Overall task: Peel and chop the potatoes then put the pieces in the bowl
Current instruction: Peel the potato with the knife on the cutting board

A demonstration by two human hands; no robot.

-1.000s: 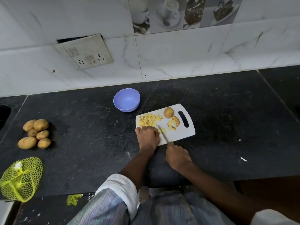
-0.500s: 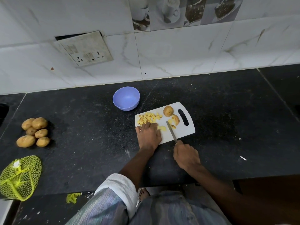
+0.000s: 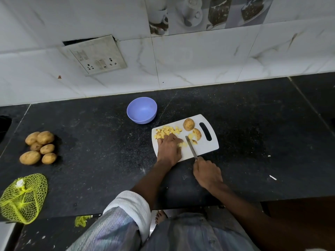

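On the black stone counter (image 3: pixel 253 124) lies a white plastic cutting board (image 3: pixel 204 149), and just behind its left corner stands the empty lilac plastic bowl (image 3: pixel 142 110). Six unpeeled brown potatoes (image 3: pixel 39 147) wait far to the left. The left hand (image 3: pixel 169 149) lies on the yellow chopped potato pieces (image 3: pixel 167 131), its fingers bent over them. The right hand (image 3: pixel 207 173) grips the steel knife (image 3: pixel 191 146), blade resting on the board. I think the pile should be gathered with the fingertips tucked well away from the edge.
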